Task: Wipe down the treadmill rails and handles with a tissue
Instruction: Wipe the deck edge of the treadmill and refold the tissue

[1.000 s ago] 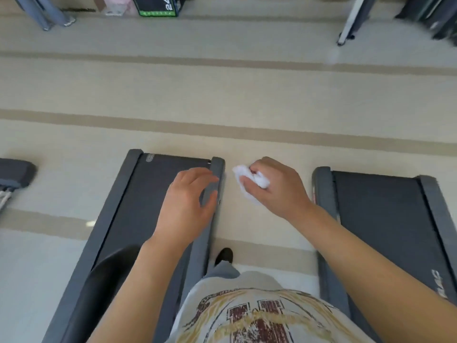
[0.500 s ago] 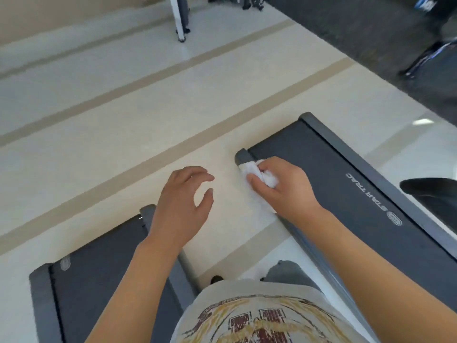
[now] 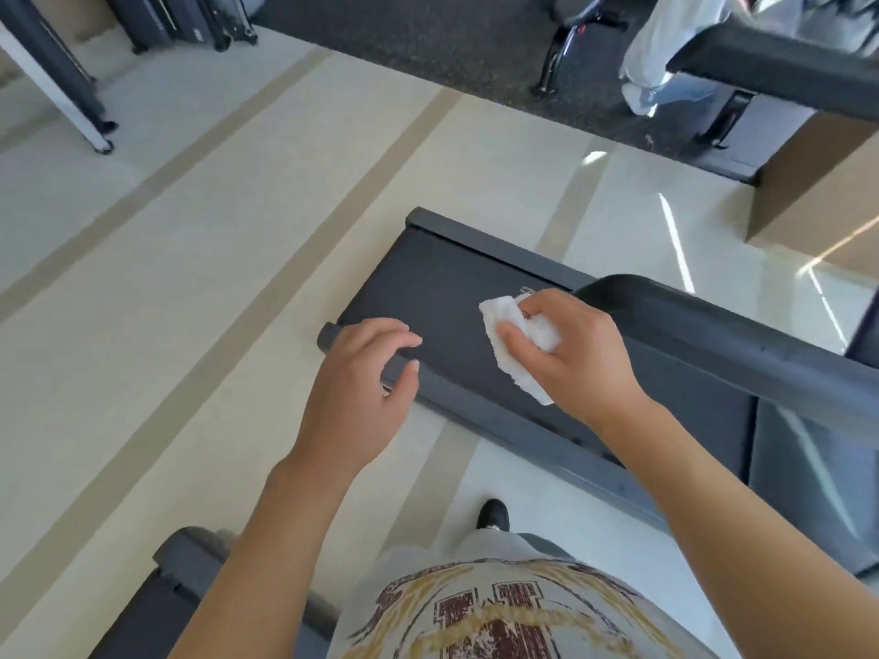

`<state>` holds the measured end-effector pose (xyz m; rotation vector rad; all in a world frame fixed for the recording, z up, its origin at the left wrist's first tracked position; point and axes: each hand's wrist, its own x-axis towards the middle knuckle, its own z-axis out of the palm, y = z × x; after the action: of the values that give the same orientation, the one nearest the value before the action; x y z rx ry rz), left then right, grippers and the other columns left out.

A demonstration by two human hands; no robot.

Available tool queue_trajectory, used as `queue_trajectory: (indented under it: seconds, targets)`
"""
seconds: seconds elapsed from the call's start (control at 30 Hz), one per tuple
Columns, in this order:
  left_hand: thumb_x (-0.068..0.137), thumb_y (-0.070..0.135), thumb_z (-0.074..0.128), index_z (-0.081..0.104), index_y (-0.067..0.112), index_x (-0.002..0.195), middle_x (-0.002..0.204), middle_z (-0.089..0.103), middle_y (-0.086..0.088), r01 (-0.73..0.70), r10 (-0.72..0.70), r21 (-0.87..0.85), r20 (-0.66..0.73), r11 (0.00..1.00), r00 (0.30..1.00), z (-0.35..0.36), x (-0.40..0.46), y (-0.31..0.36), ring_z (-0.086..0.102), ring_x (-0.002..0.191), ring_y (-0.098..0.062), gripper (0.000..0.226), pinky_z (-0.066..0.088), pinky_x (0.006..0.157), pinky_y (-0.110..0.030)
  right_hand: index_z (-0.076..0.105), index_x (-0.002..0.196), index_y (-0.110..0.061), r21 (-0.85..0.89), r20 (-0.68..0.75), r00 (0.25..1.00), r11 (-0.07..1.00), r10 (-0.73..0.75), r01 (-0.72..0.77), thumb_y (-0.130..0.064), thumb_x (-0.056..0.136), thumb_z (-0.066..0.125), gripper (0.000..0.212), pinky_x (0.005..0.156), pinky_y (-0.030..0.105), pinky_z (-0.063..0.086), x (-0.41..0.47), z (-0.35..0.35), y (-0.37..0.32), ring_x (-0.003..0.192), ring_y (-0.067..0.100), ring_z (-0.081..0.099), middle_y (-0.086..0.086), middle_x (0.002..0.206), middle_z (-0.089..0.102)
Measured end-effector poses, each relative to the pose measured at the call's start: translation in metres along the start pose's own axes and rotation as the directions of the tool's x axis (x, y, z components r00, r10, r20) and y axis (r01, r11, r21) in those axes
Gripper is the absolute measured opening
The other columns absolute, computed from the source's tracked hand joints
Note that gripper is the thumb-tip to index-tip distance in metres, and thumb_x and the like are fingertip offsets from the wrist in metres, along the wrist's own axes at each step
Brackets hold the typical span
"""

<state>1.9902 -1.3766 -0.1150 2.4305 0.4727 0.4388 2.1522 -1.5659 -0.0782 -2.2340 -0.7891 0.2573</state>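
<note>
White tissue (image 3: 518, 347) is pinched in my right hand (image 3: 578, 354). Right of it, the handle (image 3: 723, 340) runs toward lower right. My left hand (image 3: 361, 397) hangs loose, holding nothing.

Pale cream floor (image 3: 200, 259) with tan stripes (image 3: 266, 297); dark carpet (image 3: 428, 45) beyond, a tan pillar (image 3: 818, 183), sunlight glints (image 3: 675, 240) on the tiles.
</note>
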Motion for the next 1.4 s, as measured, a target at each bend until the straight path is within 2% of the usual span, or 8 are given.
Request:
queue_trajectory:
  seconds: [0.3, 0.47, 0.63, 0.73, 0.93, 1.1, 1.27, 1.4]
  targets:
    - [0.1, 0.017, 0.066, 0.07, 0.021, 0.125, 0.13, 0.062, 0.014, -0.087, 0.097, -0.079, 0.132, 0.993, 0.986, 0.084, 0.076, 0.068, 0.054, 0.126, -0.01, 0.026, 0.034, 0.106, -0.009, 0.065, 0.095, -0.027, 0.052, -0.239, 0.964, 0.992, 0.121, -0.112, -0.044, 0.094, 0.071, 0.019, 0.07, 0.017, 0.047, 0.013, -0.093, 0.08, 0.087, 0.003, 0.062, -0.016, 0.086, 0.067]
    - [0.101, 0.023, 0.065, 0.064, 0.025, 0.134, 0.136, 0.059, 0.017, -0.1, 0.123, -0.102, 0.252, 0.99, 0.96, 0.119, 0.103, 0.094, 0.05, 0.131, -0.004, 0.033, 0.037, 0.108, -0.015, 0.057, 0.11, -0.027, -0.045, -0.274, 0.941, 0.975, 0.198, -0.218, -0.051, 0.093, 0.068, 0.031, 0.068, 0.035, 0.052, 0.02, -0.129, 0.122, 0.077, 0.017, 0.064, -0.007, 0.084, 0.068]
    - [0.099, 0.026, 0.069, 0.059, 0.025, 0.141, 0.138, 0.057, 0.018, -0.107, 0.147, -0.144, 0.309, 0.984, 0.94, 0.144, 0.133, 0.099, 0.05, 0.132, -0.004, 0.044, 0.04, 0.112, -0.021, 0.063, 0.089, -0.029, -0.112, -0.346, 0.916, 0.96, 0.204, -0.256, -0.048, 0.096, 0.067, 0.021, 0.063, 0.01, 0.043, 0.031, -0.137, 0.149, 0.076, 0.001, 0.063, -0.014, 0.075, 0.065]
    - [0.096, 0.028, 0.073, 0.056, 0.026, 0.145, 0.141, 0.056, 0.017, -0.088, 0.139, -0.157, 0.357, 0.984, 0.924, 0.158, 0.153, 0.097, 0.05, 0.134, -0.007, 0.052, 0.039, 0.113, -0.024, 0.069, 0.085, -0.028, -0.291, -0.373, 0.924, 0.936, 0.08, -0.199, -0.048, 0.095, 0.067, 0.022, 0.057, 0.029, 0.049, 0.04, -0.124, 0.164, 0.068, 0.013, 0.06, -0.008, 0.079, 0.062]
    - [0.091, 0.033, 0.079, 0.059, 0.028, 0.14, 0.137, 0.057, 0.022, -0.127, 0.219, -0.211, 0.504, 0.969, 0.835, 0.173, 0.191, 0.082, 0.05, 0.131, -0.001, 0.054, 0.031, 0.11, -0.007, 0.065, 0.074, -0.021, -0.448, -0.432, 0.9, 0.881, -0.061, -0.155, -0.038, 0.095, 0.067, 0.028, 0.043, 0.03, 0.039, 0.064, -0.093, 0.165, 0.059, 0.02, 0.05, -0.003, 0.069, 0.051]
    - [0.085, 0.047, 0.082, 0.063, 0.034, 0.128, 0.121, 0.063, 0.024, -0.068, 0.223, -0.27, 0.6, 0.96, 0.768, 0.181, 0.211, 0.058, 0.057, 0.117, -0.005, 0.049, 0.045, 0.099, -0.017, 0.06, 0.067, -0.022, -0.517, -0.223, 0.965, 0.856, -0.136, 0.002, -0.03, 0.09, 0.072, 0.027, 0.047, 0.026, 0.027, 0.106, -0.062, 0.139, 0.057, 0.018, 0.038, -0.006, 0.067, 0.044]
    - [0.08, 0.027, 0.08, 0.066, 0.03, 0.109, 0.11, 0.067, 0.02, 0.035, 0.174, -0.296, 0.648, 0.954, 0.741, 0.188, 0.227, 0.035, 0.061, 0.109, -0.005, 0.033, 0.049, 0.091, -0.025, 0.065, 0.079, -0.025, -0.701, 0.28, 0.957, 0.698, 0.077, 0.149, -0.02, 0.087, 0.068, 0.01, 0.052, 0.032, 0.023, 0.155, -0.021, 0.113, 0.061, 0.021, 0.041, -0.005, 0.068, 0.033]
    - [0.079, 0.021, 0.087, 0.066, 0.028, 0.109, 0.105, 0.068, 0.017, 0.066, 0.223, -0.372, 0.679, 0.926, 0.7, 0.198, 0.232, 0.026, 0.063, 0.103, -0.008, 0.037, 0.051, 0.088, -0.029, 0.062, 0.088, -0.031, -0.584, 0.341, 0.934, 0.802, 0.101, 0.127, -0.033, 0.097, 0.061, 0.009, 0.049, 0.029, 0.027, 0.159, -0.032, 0.114, 0.065, 0.021, 0.045, -0.008, 0.072, 0.036]
